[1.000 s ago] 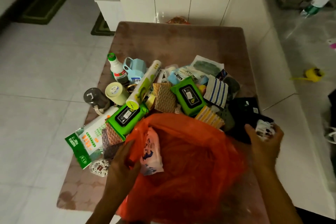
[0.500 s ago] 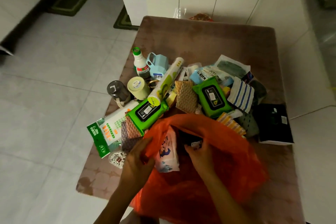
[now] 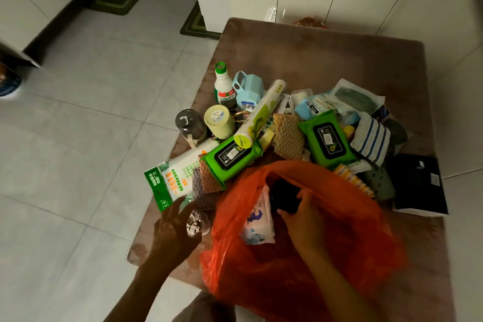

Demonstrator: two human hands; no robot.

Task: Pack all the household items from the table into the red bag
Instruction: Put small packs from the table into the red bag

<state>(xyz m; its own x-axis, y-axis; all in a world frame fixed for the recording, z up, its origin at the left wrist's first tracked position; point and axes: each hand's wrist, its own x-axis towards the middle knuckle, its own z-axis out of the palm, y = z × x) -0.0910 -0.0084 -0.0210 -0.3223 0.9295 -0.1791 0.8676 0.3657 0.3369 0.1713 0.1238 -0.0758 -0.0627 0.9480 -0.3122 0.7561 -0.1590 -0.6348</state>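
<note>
Our right hand (image 3: 300,219) grasps a dark item (image 3: 283,197) inside the red bag (image 3: 339,238); our left hand (image 3: 173,227), fingers spread, reaches the small container (image 3: 194,222), probably next to pack.

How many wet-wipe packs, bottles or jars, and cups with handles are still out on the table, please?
Green wet-wipe packs: 2
Bottles or jars: 3, namely the green-capped bottle, the cream jar and the dark jar
Blue cup with handle: 1
Total: 6
</note>
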